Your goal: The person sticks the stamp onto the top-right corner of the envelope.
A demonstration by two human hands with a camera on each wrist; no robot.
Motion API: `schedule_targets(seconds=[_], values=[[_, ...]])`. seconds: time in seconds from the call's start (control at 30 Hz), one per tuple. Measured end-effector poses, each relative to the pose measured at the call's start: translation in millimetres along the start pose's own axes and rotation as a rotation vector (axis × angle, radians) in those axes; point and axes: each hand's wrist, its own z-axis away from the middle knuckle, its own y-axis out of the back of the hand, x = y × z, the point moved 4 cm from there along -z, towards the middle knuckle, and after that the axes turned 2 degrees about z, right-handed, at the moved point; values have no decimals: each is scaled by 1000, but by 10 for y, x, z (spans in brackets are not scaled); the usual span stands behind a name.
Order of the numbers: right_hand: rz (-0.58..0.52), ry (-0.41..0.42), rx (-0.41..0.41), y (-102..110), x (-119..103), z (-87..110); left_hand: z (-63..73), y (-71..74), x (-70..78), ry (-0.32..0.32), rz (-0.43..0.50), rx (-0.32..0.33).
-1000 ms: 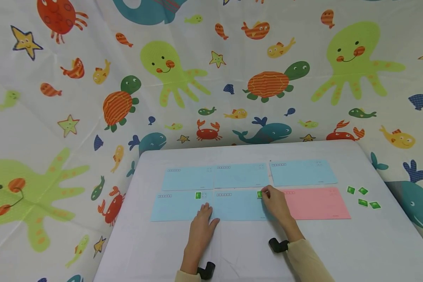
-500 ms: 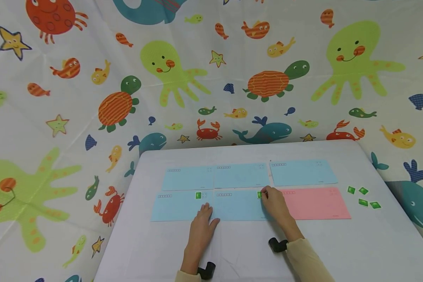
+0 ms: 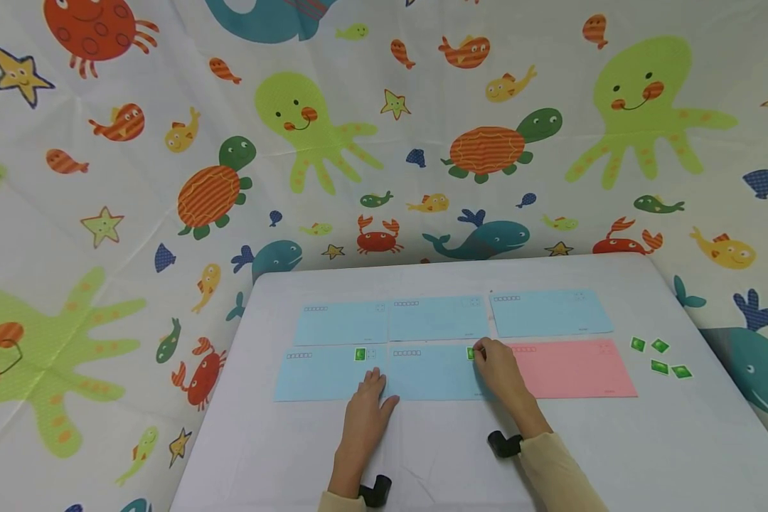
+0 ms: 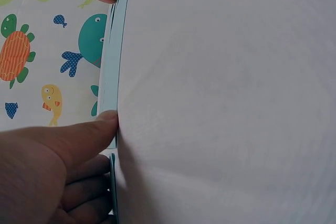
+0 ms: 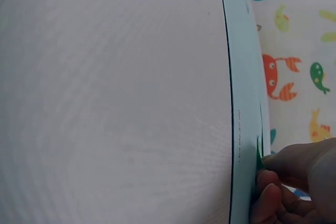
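My right hand (image 3: 502,366) pinches a small green stamp (image 3: 470,353) at the upper right corner of the middle blue envelope (image 3: 432,377) in the front row. In the right wrist view a green sliver of the stamp (image 5: 259,153) shows at my thumb and fingers. My left hand (image 3: 363,412) lies with extended fingers on the right part of the front-left blue envelope (image 3: 320,380), its thumb by the middle envelope's lower edge. A second green stamp (image 3: 360,354) sits on that left envelope. Under the left thumb in the left wrist view runs a blue envelope edge (image 4: 116,66).
Three blue envelopes, one of them the right one (image 3: 547,314), form the back row. A pink envelope (image 3: 582,370) lies front right, partly behind my right hand. Several loose green stamps (image 3: 659,368) lie right of it on the white tabletop (image 3: 678,441). Behind hangs a sea-animal cloth (image 3: 416,163).
Both hands, the pinched stamp and the envelopes hold their places. Only the printed cloth at the left of the head view appears shifted a little leftward.
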Motion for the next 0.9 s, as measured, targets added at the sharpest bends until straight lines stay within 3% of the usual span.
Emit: schedule_targets(seconds=[0.9], values=[[-22, -10, -19, 28, 1, 19, -10, -4, -14, 8, 2, -13]])
